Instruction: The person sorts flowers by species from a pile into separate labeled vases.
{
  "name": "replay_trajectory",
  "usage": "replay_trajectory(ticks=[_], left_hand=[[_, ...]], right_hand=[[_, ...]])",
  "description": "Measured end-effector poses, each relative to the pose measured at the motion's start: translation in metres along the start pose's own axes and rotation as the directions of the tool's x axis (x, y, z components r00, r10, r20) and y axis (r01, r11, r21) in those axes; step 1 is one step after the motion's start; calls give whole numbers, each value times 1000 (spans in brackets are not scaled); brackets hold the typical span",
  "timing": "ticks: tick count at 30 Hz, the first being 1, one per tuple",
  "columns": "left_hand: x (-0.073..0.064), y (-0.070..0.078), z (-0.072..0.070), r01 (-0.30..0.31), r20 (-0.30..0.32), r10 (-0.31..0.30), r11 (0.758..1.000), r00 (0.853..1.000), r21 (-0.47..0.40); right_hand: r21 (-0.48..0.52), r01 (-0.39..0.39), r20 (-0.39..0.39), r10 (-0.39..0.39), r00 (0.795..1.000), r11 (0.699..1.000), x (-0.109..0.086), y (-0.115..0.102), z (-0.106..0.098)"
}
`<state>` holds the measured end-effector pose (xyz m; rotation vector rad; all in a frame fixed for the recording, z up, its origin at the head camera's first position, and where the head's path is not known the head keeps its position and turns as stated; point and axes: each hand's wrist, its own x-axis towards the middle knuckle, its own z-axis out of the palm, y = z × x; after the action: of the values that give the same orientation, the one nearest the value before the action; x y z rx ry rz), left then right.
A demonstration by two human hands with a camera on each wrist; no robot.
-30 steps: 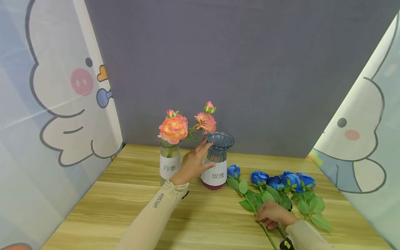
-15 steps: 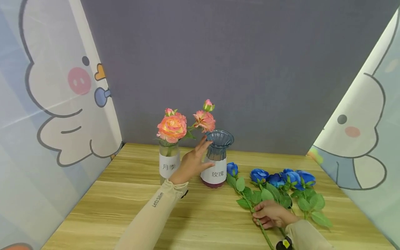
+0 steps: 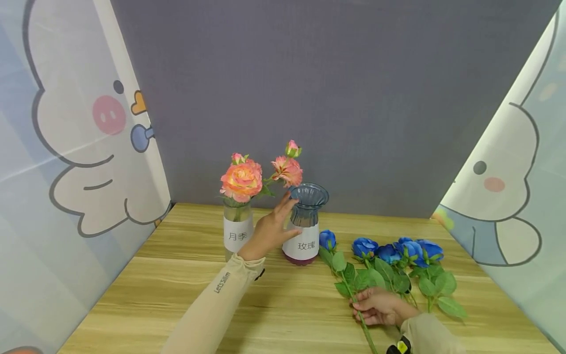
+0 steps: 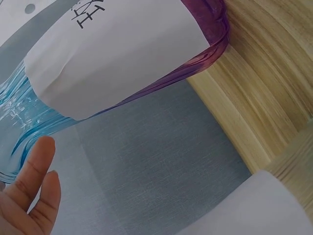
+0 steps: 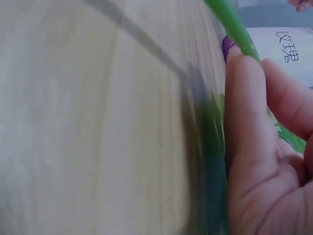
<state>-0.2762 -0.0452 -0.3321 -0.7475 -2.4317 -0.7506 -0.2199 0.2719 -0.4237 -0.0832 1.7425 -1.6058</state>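
Note:
A blue-and-purple glass vase (image 3: 306,216) with a white paper label stands upright on the table. My left hand (image 3: 270,233) is at its left side, fingers spread; whether they touch the glass I cannot tell. In the left wrist view, two fingertips (image 4: 40,159) show beside the vase's blue neck. My right hand (image 3: 379,307) pinches the green stem (image 5: 232,24) of a blue rose between thumb and fingers. That rose's bloom (image 3: 327,239) lies beside the vase's base, to its right. Several more blue roses (image 3: 409,250) lie behind and right of this hand.
Left of the blue vase stands a clear glass vase (image 3: 237,233) with a white label. It holds pink-orange flowers (image 3: 241,181), one spray leaning right towards the blue vase's rim. A grey panel (image 3: 309,98) rises behind the wooden table (image 3: 283,314); printed cloths flank both sides.
My right hand has shifted slightly left, still pinching the rose stem, whose lower part has swung left. The left hand stays beside the blue vase. The whole head view has drifted a little.

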Motion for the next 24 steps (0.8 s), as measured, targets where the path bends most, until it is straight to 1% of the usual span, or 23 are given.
replay_trajectory(ticks=[3,6,11,13,15,18,20,21,22,23,24], left_hand=[[-1,-1,0,-5,-5,5,1000,1000,6],[-3,-2,0,-26,-25,26,1000,999,17],[-5,-7,4,-80,-97,93,988,991,136],[-5,-9,7,-87,-117,107,982,987,170],[-4,-9,11,-96,-127,119,980,985,176],[-2,-7,17,-117,-133,138,981,981,156],[0,-6,20,-130,-139,153,978,978,161],[0,-5,20,-132,-148,157,977,977,166],[0,-5,21,-130,-160,158,976,974,172],[0,-6,21,-125,-173,156,976,973,177],[0,-6,21,-118,-185,153,976,971,185]], right_hand=[[57,50,37,-53,998,997,4,1,3],[106,126,28,-130,991,986,7,2,8],[138,237,-68,-230,971,962,13,2,19],[139,270,-104,-257,961,953,14,2,22],[153,298,-137,-278,951,942,13,0,23],[180,341,-193,-306,932,923,8,-8,22],[199,381,-266,-325,908,903,6,-16,23],[200,411,-316,-339,886,889,6,-21,24],[199,446,-364,-357,861,873,7,-26,26],[196,484,-410,-377,831,853,8,-31,27],[194,529,-457,-401,794,826,10,-37,29]])
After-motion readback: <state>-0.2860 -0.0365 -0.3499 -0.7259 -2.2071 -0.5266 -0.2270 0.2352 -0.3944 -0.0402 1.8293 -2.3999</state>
